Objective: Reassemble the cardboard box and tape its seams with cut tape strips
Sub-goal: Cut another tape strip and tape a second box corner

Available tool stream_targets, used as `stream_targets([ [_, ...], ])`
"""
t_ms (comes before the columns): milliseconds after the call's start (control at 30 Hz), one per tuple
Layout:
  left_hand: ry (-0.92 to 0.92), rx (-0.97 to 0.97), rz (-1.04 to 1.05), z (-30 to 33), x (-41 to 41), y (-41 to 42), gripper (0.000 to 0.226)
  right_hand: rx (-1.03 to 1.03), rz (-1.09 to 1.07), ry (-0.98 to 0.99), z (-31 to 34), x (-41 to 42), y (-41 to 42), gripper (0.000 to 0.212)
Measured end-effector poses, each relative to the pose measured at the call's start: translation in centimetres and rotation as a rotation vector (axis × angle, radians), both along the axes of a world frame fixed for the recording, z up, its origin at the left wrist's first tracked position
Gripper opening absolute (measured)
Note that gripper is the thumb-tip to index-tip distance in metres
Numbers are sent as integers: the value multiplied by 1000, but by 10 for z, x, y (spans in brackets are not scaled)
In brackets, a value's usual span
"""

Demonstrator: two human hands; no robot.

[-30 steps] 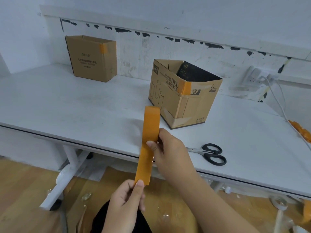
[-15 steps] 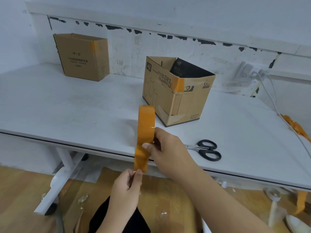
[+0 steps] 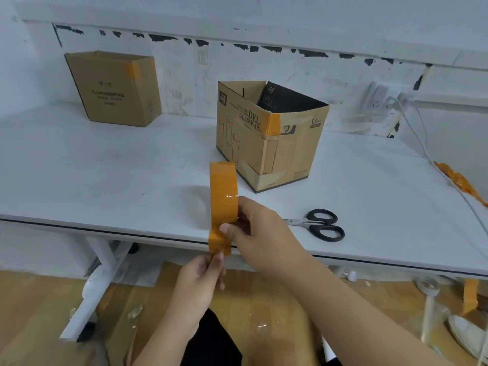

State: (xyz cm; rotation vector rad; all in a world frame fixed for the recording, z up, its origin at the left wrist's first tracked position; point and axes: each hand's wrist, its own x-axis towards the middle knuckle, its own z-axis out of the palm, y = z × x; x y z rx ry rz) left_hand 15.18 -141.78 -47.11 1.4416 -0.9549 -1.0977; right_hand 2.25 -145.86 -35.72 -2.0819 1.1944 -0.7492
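Right hand: the right hand [image 3: 260,235] grips the tape roll [image 3: 223,192] from its right side, fingers curled round the rim and the thumb pressed on the orange outer face near the bottom of the roll.
Left hand: the left hand [image 3: 198,282] sits just below the roll, thumb and forefinger pinching the free tape end [image 3: 218,247] that hangs down from it.
Tape roll: orange, held upright on edge in the air, in front of the near edge of the table [image 3: 105,175]; a short length of tape runs from the roll down to the left fingers.
Cardboard box: the open-topped cardboard box [image 3: 269,138] stands on the table beyond the roll, printed with "GLASSWAR" lettering; 1 orange strip wraps its near upper corner and a dark flat item leans inside it.
Scissors: black-handled scissors [image 3: 317,225] lie flat on the table right of the right hand, handles to the right, apart from both hands.
Second box: a second cardboard box [image 3: 116,88] stands far left against the wall, with orange tape on its upper corner.
Right edge: crumpled orange tape scraps [image 3: 458,179] lie at the table's far right, beside a white cable [image 3: 422,143] leading from a wall socket.
Floor: wooden, with a white shoe [image 3: 467,334] at the lower right.
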Motion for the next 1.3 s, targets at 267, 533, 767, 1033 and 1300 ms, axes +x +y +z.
stream_targets([
  [267,417,191,77,-5,-4,20,24,38,22,-50,3,1,2,26],
  [533,363,10,141,12,6,25,28,-54,37,-33,9,-22,7,47],
  [767,312,35,84,39,0,19,61,-218,-224,423,28,-88,-15,29],
  [1033,147,-29,113,31,-6,18,38,-63,-273,602,33,-118,-23,27],
  [1300,283,-105,93,21,-4,26,23,-122,-209,655,35,-125,-20,24],
])
